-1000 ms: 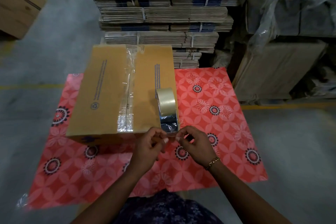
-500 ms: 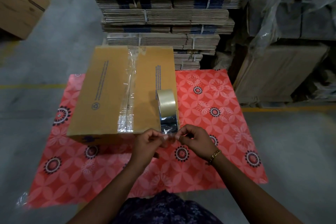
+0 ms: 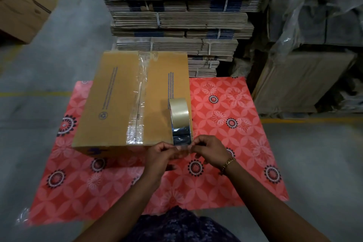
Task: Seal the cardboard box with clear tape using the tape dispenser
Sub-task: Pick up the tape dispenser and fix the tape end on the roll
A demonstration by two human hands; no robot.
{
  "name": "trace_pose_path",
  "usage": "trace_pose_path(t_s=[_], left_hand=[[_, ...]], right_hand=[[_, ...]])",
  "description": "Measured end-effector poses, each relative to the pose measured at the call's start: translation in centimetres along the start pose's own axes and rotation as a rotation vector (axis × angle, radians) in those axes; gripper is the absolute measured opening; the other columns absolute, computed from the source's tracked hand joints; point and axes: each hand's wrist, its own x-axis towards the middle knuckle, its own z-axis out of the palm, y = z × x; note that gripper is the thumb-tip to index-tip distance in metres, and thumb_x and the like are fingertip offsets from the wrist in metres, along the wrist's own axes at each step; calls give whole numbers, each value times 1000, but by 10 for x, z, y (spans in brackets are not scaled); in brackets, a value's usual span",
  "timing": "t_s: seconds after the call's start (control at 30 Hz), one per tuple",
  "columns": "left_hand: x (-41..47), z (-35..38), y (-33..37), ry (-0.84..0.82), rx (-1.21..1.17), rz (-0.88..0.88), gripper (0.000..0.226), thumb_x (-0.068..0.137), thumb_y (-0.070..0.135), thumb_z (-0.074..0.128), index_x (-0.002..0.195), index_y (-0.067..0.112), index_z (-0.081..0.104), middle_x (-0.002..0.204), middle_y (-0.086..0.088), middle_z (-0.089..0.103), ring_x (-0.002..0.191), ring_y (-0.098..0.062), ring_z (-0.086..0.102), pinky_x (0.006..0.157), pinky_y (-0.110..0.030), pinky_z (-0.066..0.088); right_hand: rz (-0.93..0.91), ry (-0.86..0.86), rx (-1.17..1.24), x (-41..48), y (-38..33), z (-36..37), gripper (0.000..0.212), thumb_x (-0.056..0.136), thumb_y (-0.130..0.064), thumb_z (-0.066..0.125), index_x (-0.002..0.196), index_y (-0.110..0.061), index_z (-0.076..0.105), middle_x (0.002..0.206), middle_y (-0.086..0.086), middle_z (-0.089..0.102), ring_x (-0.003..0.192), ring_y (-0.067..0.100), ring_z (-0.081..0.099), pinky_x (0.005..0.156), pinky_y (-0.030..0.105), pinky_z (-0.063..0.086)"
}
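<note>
Both hands, left hand and right hand, pinch tape end; box print unreadable.

Bare red mat right of the box — stacked cardboard blocks behind.

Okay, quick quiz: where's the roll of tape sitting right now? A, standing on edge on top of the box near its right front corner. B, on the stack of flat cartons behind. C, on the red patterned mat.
A: the tape roll stands on edge on the cardboard box, just beyond both hands.
</note>
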Motion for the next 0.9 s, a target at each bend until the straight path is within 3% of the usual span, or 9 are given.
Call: trace_pose_path(t_s=[0.13,0.27,0.4,0.6,0.7,0.83,0.9], left_hand=[[1,6,1,32,-38,-31,14,83,8,72,76,10,61,64,-4,75,65,-15,75,54,-28,48],[1,10,1,50,-46,-49,16,85,6,69,75,10,58,60,-2,73,57,-8,71,46,-22,46],[3,12,-1,76,-48,-56,16,85,5,69,75,10,58,68,-10,71,51,-7,66,41,-21,43],[5,14,-4,77,-91,-69,22,84,4,69,70,14,56,63,-7,70,60,-15,67,46,-22,44],[6,13,-6,78,-117,-89,19,83,5,71,73,14,58,64,-6,72,65,-17,68,47,-23,45],[5,12,-6,56,-129,-104,21,84,7,71,71,16,57,66,-3,73,61,-10,69,43,-19,46],[4,12,-5,55,-139,-102,28,83,6,71,68,18,51,62,-3,71,57,-11,68,42,-19,45]], right_hand=[[27,32,-4,2,0,4,8,82,-16,69,77,-10,72,77,16,75,63,21,68,45,14,44],[52,64,0,3,-1,7,8,79,-15,69,72,-13,72,76,13,75,61,19,69,45,17,45],[66,97,41,3,-2,9,12,77,-12,70,65,-16,68,74,15,75,59,19,67,43,17,43],[116,122,265,-11,-1,14,14,83,-10,71,84,-7,58,77,18,71,44,8,58,37,15,36],[208,56,379,-25,3,17,20,89,-22,65,95,-3,59,76,7,68,47,13,57,42,19,34],[201,-63,411,-29,12,30,28,90,-46,62,85,-18,64,75,1,69,52,15,59,46,21,35],[188,-58,410,-24,9,36,29,92,-48,59,78,-24,67,67,-2,67,48,13,57,45,21,34]])
